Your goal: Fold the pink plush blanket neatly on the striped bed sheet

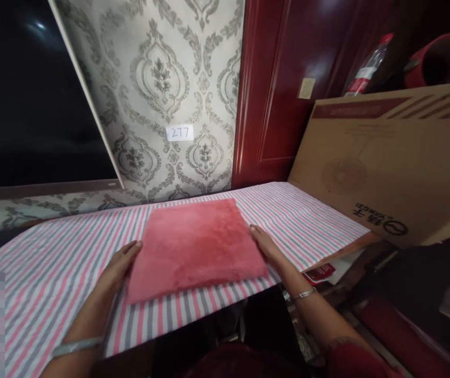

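Note:
A flat, square cushion cover [197, 247] of pink plush is at the front of a table spread with a striped cloth [63, 252]. My left hand [122, 262] holds its left edge, fingertips at the rim. On the opposite side my right hand [266, 245] grips the right edge, with part of the fingers hidden by the plush. Whether the cover rests fully on the cloth or is slightly raised, I cannot tell.
A large cardboard box [390, 163] stands along the table's right side, with a plastic bottle [364, 73] and a red ring-shaped object [417, 65] behind it. On the left is a dark television screen [35, 105]. A paper label [180, 132] marked 277 is on the patterned wall.

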The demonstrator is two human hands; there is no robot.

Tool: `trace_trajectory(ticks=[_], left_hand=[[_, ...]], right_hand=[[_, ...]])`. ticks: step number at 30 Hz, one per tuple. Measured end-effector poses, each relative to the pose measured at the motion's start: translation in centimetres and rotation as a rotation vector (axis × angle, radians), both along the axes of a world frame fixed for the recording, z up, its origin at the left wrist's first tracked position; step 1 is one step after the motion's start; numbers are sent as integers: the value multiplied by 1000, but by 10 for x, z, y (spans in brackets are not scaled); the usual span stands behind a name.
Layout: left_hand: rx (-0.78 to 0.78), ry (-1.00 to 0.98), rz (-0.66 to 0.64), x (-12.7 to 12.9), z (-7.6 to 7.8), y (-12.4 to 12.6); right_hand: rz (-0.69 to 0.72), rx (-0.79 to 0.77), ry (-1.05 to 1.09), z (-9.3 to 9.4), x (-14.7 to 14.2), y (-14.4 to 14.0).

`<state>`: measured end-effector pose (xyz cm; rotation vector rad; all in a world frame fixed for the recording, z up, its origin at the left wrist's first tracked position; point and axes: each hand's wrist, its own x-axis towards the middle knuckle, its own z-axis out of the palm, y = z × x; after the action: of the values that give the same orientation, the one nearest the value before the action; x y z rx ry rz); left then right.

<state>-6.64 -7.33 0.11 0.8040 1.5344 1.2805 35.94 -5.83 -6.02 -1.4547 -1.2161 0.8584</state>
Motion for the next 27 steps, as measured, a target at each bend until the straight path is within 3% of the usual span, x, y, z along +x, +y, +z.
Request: trace_trajectory(ticks=[4, 8, 12, 17, 23, 27], left_hand=[[-82, -64, -174, -1, 12, 19], [-240, -145, -248, 1, 16, 33], [-158, -82, -272, 6, 14, 33], [-42, 139, -129, 15, 16, 28], [-39, -98, -216, 33, 18, 22], [22, -68, -207, 38, 17, 20]], right_hand=[[56, -10, 58, 5, -7, 13], [94, -32, 102, 9, -8, 26], [117, -39, 137, 8, -9, 33], [164, -104, 303, 10, -13, 36], [284, -27, 452, 15, -23, 39], [280, 3, 451, 18, -28, 43]])
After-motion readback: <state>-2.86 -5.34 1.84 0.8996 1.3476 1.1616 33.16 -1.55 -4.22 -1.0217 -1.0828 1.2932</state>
